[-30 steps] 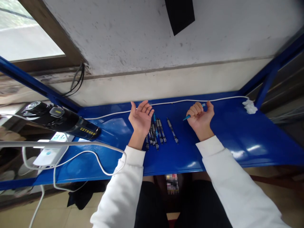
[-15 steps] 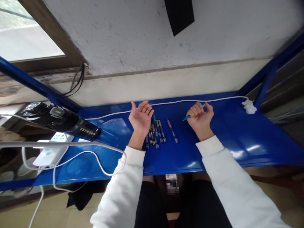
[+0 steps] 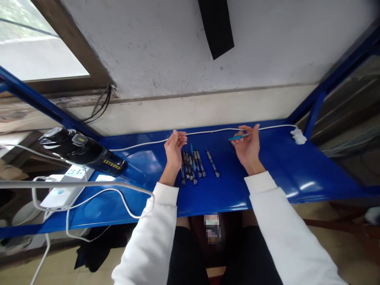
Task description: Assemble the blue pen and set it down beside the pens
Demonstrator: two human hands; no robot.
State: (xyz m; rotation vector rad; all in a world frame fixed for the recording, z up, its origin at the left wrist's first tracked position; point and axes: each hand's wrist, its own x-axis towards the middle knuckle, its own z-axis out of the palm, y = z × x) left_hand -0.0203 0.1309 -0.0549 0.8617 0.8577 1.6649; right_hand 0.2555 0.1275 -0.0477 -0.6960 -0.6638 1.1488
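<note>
My right hand [image 3: 247, 151] is turned palm up over the blue shelf [image 3: 225, 194], holding a blue pen [image 3: 236, 137] level between thumb and fingers. My left hand [image 3: 174, 148] is empty, its fingers loosely bent and partly apart, just left of a group of pens. Several dark pens [image 3: 199, 162] with grey grips lie side by side there, with a blue pen [image 3: 192, 150] among them. A single dark pen [image 3: 213, 163] lies apart, between the group and my right hand.
A black bottle [image 3: 86, 152] leans at the left beside a white power strip [image 3: 63, 192]. White cables [image 3: 124, 202] loop across the left side in front of my sleeve. A white cord [image 3: 204, 131] runs along the back edge to a crumpled white tissue [image 3: 298, 135]. Blue posts frame both ends.
My right hand's fist has loosened, and the blue pen now shows across the fingers. My left hand's fingers have bent inward from a spread palm. The view has shifted slightly.
</note>
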